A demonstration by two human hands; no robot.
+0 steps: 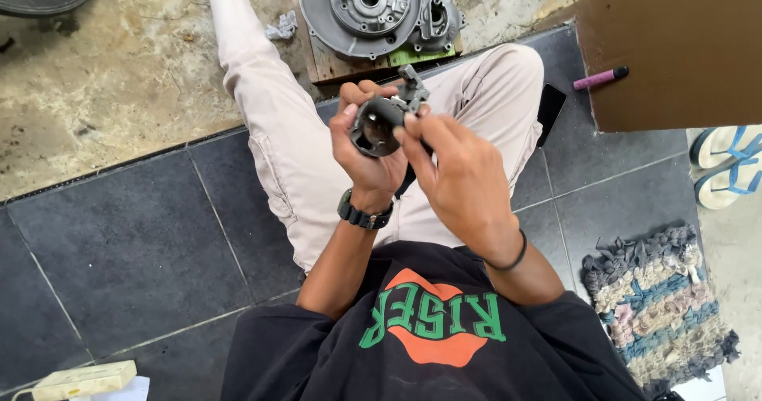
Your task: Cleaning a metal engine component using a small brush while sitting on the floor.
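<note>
Your left hand [367,143] wraps its fingers around a dark, round metal part [379,123], cupping it from behind with the open hollow facing you, while the fingers of your right hand [456,175] close together on its right rim, the fingertips [406,131] pressed against the edge. A small grey bracket piece [413,91] sticks up from the part just above your right fingertips. A black wristwatch [363,214] sits on your left wrist below the grip, and a thin black band [512,260] circles your right wrist. Beyond your fingers, past your pale-trousered knees [508,75], a grey engine casing [373,8] lies on a wooden board [321,63], with a crumpled rag [282,28] just to its left. To the right of your hands, a brown cardboard sheet [683,44] carries a purple marker [601,77], and a dark phone [550,107] rests on the grey tile floor [119,242] beside your right knee. Farther right lie a woven rag mat [659,306] and blue-strapped sandals [726,167].
</note>
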